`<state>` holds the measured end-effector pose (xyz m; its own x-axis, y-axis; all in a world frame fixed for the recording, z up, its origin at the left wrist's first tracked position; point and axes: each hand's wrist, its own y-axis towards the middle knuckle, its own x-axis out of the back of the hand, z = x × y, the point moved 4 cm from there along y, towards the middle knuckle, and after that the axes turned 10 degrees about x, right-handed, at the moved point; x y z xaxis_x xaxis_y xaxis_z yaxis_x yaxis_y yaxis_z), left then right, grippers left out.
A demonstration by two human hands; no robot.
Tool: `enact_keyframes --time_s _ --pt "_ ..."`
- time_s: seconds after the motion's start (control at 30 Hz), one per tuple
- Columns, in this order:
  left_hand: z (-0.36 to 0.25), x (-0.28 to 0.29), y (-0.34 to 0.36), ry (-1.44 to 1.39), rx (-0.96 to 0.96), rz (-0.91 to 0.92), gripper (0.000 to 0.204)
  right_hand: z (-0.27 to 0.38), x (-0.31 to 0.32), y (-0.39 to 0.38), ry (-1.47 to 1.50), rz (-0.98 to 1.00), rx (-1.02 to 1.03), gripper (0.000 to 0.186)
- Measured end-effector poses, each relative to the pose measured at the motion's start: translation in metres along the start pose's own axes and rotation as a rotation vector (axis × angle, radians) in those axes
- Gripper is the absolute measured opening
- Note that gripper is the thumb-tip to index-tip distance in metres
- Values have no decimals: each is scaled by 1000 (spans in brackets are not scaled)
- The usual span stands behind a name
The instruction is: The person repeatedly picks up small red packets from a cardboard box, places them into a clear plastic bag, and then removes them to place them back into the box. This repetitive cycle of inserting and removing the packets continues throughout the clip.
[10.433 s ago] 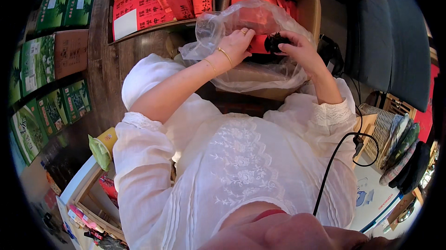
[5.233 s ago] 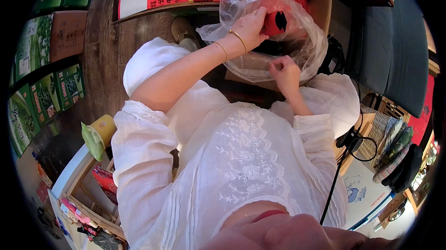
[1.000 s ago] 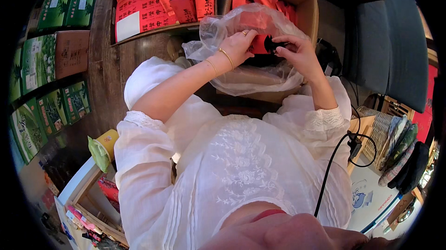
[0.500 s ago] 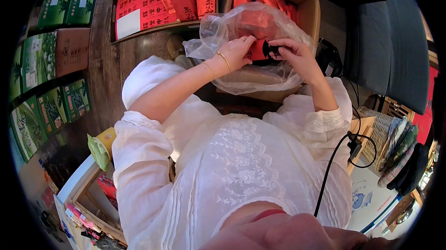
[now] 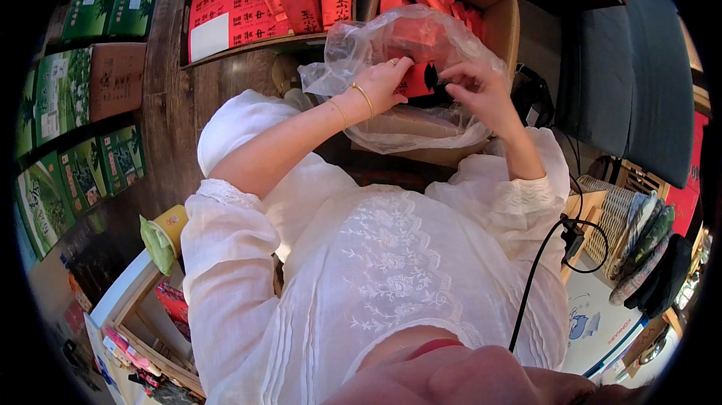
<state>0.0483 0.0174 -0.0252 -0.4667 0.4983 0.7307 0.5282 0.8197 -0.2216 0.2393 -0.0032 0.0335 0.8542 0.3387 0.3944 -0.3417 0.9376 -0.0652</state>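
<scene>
My left hand (image 5: pixel 385 83), with two gold bangles at its wrist, is closed on a small red packet (image 5: pixel 416 81). A black fanned-out end (image 5: pixel 431 77) sticks out of the packet toward the right. My right hand (image 5: pixel 485 95) hovers beside that end, thumb and forefinger slightly apart, and I see nothing between them. Both hands are over a crumpled clear plastic bag (image 5: pixel 361 40). More red shows through the bag's far side. Beneath the bag is a cardboard box (image 5: pixel 505 25) with several red packets (image 5: pixel 436 0) inside.
Left of the box, a shallow carton (image 5: pixel 282 42) holds rows of red packets with black print. Green boxes (image 5: pixel 64 97) and a brown box (image 5: pixel 116 81) are stacked at the far left. A dark padded seat (image 5: pixel 624 81) is at the right, and a black cable (image 5: pixel 530 285) hangs by my right arm.
My right thumb and forefinger, pinched at the packet's black end before, have parted and drawn slightly away to the right. My left hand still holds the packet in the same place.
</scene>
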Motion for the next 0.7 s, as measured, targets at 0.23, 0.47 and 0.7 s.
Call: enact_keyframes --time_s 0.23,0.47,0.7 --pt "-2 2 2 -72 -20 -20 58 2 -12 -1 152 49 -130 14" --pt "-14 12 -6 -126 -191 -230 54 11 16 1 339 -210 -132 11" --pt "-13 16 -3 -214 -27 -176 55 -3 5 -5 -161 -52 -1 46"
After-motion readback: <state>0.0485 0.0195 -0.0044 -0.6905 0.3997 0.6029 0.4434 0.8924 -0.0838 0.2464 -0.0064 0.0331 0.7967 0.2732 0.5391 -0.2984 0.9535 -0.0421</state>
